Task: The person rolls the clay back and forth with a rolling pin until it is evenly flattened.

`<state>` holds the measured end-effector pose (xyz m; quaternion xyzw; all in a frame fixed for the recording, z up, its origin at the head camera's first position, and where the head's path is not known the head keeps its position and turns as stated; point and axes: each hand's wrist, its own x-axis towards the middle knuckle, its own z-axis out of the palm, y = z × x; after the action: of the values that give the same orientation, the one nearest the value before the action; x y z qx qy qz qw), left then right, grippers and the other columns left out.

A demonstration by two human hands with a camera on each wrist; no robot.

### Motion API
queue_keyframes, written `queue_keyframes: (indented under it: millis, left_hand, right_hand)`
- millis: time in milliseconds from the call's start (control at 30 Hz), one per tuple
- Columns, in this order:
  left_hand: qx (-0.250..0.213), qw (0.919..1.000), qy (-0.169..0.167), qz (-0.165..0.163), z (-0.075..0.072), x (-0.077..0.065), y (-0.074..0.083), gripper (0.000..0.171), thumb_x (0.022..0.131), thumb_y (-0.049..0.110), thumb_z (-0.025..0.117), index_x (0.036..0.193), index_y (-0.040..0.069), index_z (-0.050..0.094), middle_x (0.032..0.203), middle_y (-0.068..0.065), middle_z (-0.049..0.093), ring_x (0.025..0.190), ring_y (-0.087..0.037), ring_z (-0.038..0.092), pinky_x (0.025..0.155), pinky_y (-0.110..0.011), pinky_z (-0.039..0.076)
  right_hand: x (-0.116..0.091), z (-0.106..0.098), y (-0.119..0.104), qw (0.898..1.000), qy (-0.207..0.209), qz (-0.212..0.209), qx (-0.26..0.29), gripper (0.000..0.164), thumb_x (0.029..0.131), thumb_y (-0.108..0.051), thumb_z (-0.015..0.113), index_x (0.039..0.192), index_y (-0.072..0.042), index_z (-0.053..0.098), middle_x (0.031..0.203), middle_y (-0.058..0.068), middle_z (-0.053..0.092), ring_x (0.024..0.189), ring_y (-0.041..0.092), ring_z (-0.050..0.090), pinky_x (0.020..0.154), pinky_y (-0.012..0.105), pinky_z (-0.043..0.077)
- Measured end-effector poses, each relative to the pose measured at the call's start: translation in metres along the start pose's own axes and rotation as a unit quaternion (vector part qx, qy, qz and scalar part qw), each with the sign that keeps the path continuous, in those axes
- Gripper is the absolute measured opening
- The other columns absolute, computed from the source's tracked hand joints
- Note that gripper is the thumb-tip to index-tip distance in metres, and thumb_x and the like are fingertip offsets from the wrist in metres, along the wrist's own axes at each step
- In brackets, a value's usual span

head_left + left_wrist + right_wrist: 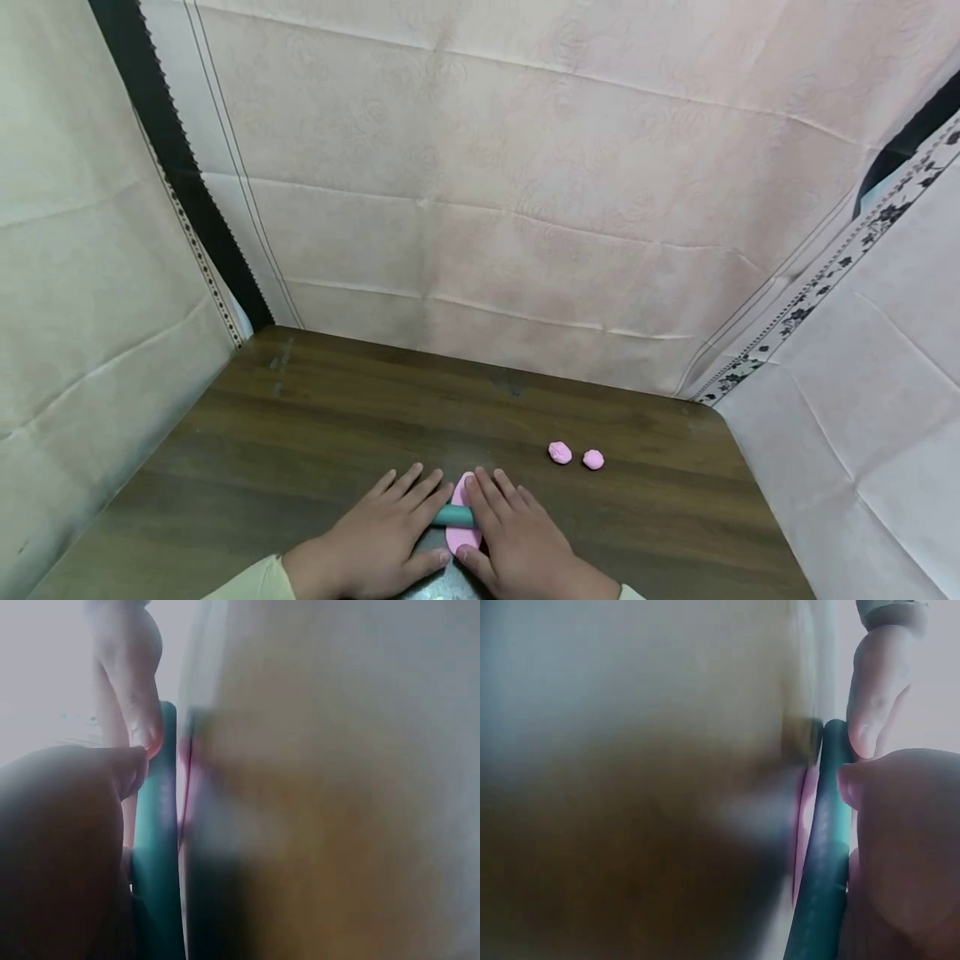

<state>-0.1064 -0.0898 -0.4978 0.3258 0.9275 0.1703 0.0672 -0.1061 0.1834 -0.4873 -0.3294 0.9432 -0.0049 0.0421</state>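
Observation:
Under both palms lies a green rolling pin point(454, 517), its middle showing between the hands in the head view. Beneath it a flattened, elongated piece of pink dough point(463, 542) is spread on a dark, shiny board point(442, 583). My left hand point(382, 533) rests flat on the pin's left part with its fingers stretched forward. Flat on the right part rests my right hand point(517, 533), its fingertips partly over the dough. Both wrist views show the pin point(159, 825) under the palms, with the dough point(805, 817) as a thin pink edge below.
Two small pink dough lumps point(559, 452) sit on the brown wooden table point(337, 417), beyond the right hand. Pale cloth point(525, 208) hangs behind the table and at both sides. Most of the board is hidden by the hands.

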Motion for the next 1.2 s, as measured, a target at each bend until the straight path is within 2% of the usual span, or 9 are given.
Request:
queue_keyframes:
  millis: [167, 333, 433, 533, 633, 733, 833, 1067, 1200]
  left_hand:
    - [0.007, 0.9996, 0.02, 0.019, 0.006, -0.012, 0.005, 0.092, 0.112, 0.077, 0.043, 0.178, 0.014, 0.035, 0.184, -0.012, 0.036, 0.17, -0.045, 0.034, 0.127, -0.075, 0.037]
    - [0.02, 0.9994, 0.022, 0.02, 0.015, -0.02, 0.007, 0.092, 0.112, 0.076, 0.044, 0.18, 0.017, 0.029, 0.186, -0.008, 0.034, 0.17, -0.043, 0.035, 0.126, -0.075, 0.038]
    - [0.06, 0.9969, 0.039, 0.034, 0.021, -0.025, 0.005, 0.098, 0.108, 0.083, 0.041, 0.181, 0.018, 0.027, 0.185, -0.007, 0.035, 0.168, -0.041, 0.04, 0.123, -0.072, 0.043]
    - [0.114, 0.9888, 0.078, 0.057, 0.029, -0.029, 0.004, 0.107, 0.103, 0.091, 0.04, 0.18, 0.018, 0.029, 0.183, -0.006, 0.041, 0.164, -0.038, 0.047, 0.118, -0.067, 0.049]
    - [0.165, 0.9753, 0.125, 0.077, 0.037, -0.031, 0.001, 0.111, 0.1, 0.095, 0.04, 0.178, 0.017, 0.033, 0.179, -0.006, 0.047, 0.159, -0.036, 0.054, 0.112, -0.062, 0.054]
    - [0.194, 0.9641, 0.16, 0.085, 0.043, -0.033, 0.0, 0.11, 0.1, 0.094, 0.04, 0.177, 0.016, 0.036, 0.177, -0.006, 0.051, 0.156, -0.034, 0.056, 0.109, -0.059, 0.056]
    - [0.206, 0.959, 0.174, 0.086, 0.047, -0.034, -0.001, 0.108, 0.101, 0.094, 0.041, 0.176, 0.016, 0.037, 0.176, -0.005, 0.052, 0.156, -0.033, 0.057, 0.107, -0.058, 0.056]
    - [0.175, 0.9707, 0.147, 0.075, 0.046, -0.037, 0.003, 0.105, 0.103, 0.091, 0.041, 0.178, 0.018, 0.034, 0.178, -0.005, 0.049, 0.158, -0.035, 0.055, 0.108, -0.061, 0.058]
    - [0.184, 0.9675, 0.156, 0.077, 0.045, -0.037, 0.004, 0.104, 0.103, 0.091, 0.042, 0.178, 0.019, 0.035, 0.177, -0.004, 0.051, 0.157, -0.034, 0.056, 0.107, -0.06, 0.059]
  right_hand:
    - [-0.01, 0.009, -0.005, 0.999, 0.025, -0.004, -0.036, 0.09, 0.115, -0.075, 0.031, 0.18, -0.013, 0.028, 0.188, 0.008, 0.028, 0.17, 0.037, 0.038, 0.127, 0.061, 0.046]
    - [-0.018, 0.019, -0.008, 0.997, 0.054, -0.013, -0.062, 0.09, 0.114, -0.076, 0.031, 0.179, -0.015, 0.031, 0.187, 0.005, 0.032, 0.167, 0.035, 0.043, 0.124, 0.059, 0.049]
    - [-0.022, 0.028, -0.008, 0.99, 0.089, -0.024, -0.102, 0.09, 0.114, -0.077, 0.031, 0.178, -0.015, 0.034, 0.185, 0.004, 0.036, 0.164, 0.033, 0.048, 0.121, 0.055, 0.053]
    - [-0.026, 0.038, -0.008, 0.98, 0.13, -0.033, -0.147, 0.091, 0.113, -0.079, 0.032, 0.177, -0.015, 0.037, 0.183, 0.003, 0.041, 0.161, 0.03, 0.052, 0.118, 0.05, 0.055]
    - [-0.029, 0.046, -0.007, 0.97, 0.16, -0.039, -0.178, 0.09, 0.113, -0.079, 0.033, 0.178, -0.016, 0.037, 0.181, 0.001, 0.044, 0.158, 0.027, 0.055, 0.115, 0.047, 0.057]
    - [-0.032, 0.051, -0.006, 0.963, 0.179, -0.045, -0.195, 0.096, 0.11, -0.084, 0.032, 0.178, -0.016, 0.034, 0.181, 0.0, 0.045, 0.158, 0.025, 0.056, 0.113, 0.046, 0.058]
    - [-0.033, 0.056, -0.004, 0.958, 0.194, -0.048, -0.205, 0.102, 0.107, -0.088, 0.032, 0.179, -0.016, 0.031, 0.18, 0.0, 0.045, 0.157, 0.024, 0.057, 0.112, 0.045, 0.059]
    - [-0.034, 0.066, -0.004, 0.947, 0.23, -0.043, -0.222, 0.1, 0.108, -0.086, 0.03, 0.181, -0.018, 0.025, 0.179, -0.002, 0.046, 0.156, 0.022, 0.057, 0.111, 0.043, 0.059]
    - [-0.035, 0.068, -0.004, 0.939, 0.251, -0.045, -0.229, 0.093, 0.11, -0.083, 0.028, 0.177, -0.019, 0.035, 0.179, -0.002, 0.048, 0.155, 0.021, 0.059, 0.11, 0.041, 0.059]
